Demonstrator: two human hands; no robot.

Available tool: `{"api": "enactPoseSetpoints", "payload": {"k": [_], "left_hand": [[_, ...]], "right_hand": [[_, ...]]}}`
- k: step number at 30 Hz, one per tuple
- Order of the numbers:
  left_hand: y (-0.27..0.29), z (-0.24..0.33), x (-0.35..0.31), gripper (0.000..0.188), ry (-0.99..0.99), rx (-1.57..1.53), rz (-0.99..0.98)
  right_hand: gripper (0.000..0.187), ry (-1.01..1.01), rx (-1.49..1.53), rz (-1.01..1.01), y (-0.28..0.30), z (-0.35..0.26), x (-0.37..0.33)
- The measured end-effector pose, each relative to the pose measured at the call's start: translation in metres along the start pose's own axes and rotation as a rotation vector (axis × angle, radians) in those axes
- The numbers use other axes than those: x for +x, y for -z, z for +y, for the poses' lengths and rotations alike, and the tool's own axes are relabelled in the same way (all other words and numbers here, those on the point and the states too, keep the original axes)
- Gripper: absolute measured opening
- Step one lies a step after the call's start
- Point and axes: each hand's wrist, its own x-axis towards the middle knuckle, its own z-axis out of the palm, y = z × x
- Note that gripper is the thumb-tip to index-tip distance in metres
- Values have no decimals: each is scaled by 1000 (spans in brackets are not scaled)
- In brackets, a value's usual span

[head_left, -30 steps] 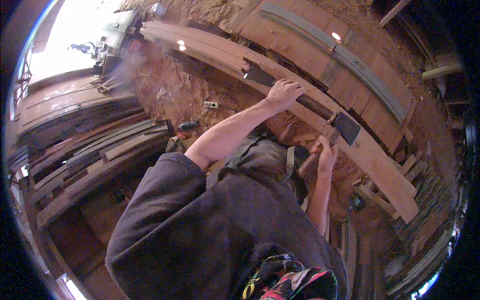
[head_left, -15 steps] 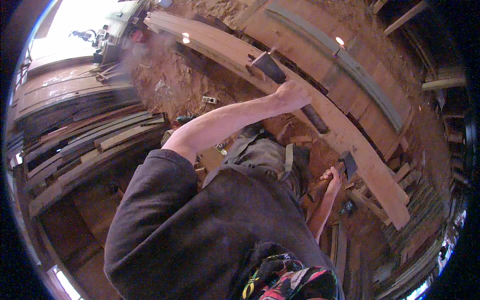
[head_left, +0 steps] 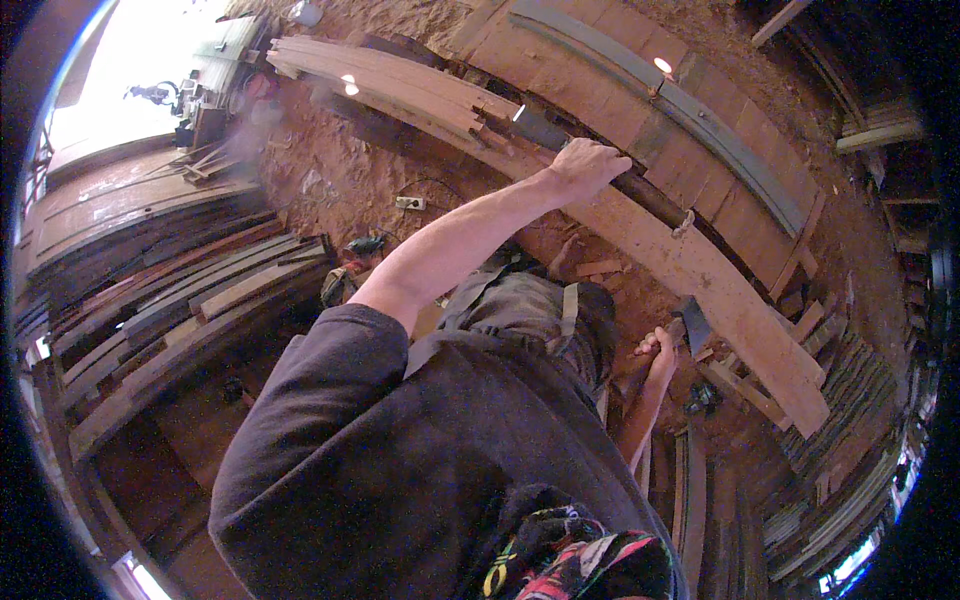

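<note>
My left hand (head_left: 590,165) is closed around a broad-bladed chisel (head_left: 541,129) over a long wooden beam (head_left: 715,275). Its flat grey blade points toward the far left, where layered strips of wood rise on the beam's top. A dark handle runs from my fist to the right, with a pale, frayed-looking bit (head_left: 685,224) near its end. Lower right, my right hand (head_left: 657,345) grips a hatchet by its wooden handle. The dark, squarish hatchet head (head_left: 692,325) is beside the beam's near edge. Whether the chisel's edge touches wood I cannot tell.
Beyond the beam lies a wide plank platform (head_left: 600,100) bearing a long grey bar (head_left: 715,130). Stacked boards (head_left: 220,290) stand at the left. A white power socket (head_left: 410,203) and a power tool (head_left: 355,260) lie on the dirt floor. More timber lies at the right.
My left hand has shifted slightly farther away, and the chisel's handle has swung from slanting toward me to lying more along the beam. My right hand keeps the hatchet nearly still. The view moved slightly.
</note>
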Motion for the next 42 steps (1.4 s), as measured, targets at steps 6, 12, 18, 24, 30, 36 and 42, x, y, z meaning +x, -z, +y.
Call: {"api": "enactPoseSetpoints", "payload": {"k": [6,12,18,24,30,36,42], "left_hand": [[5,1,-1,31,48,-23,1],[-5,-6,2,26,40,2,19],[13,-18,-11,16,80,70,-12],[8,-39,-8,22,38,57,30],[-2,-42,-12,23,14,33,115],[1,-39,-9,21,34,74,6],[9,-38,-10,15,46,50,18]], "right_hand": [[16,29,34,-45,13,-4,5],[26,400,125,233,4,-58,24],[18,441,-266,-237,-117,-31,30],[19,195,-149,-147,-112,-65,13],[21,227,-180,61,-81,-73,10],[20,333,-36,5,-141,-48,35],[21,173,-285,-205,-118,-64,23]]}}
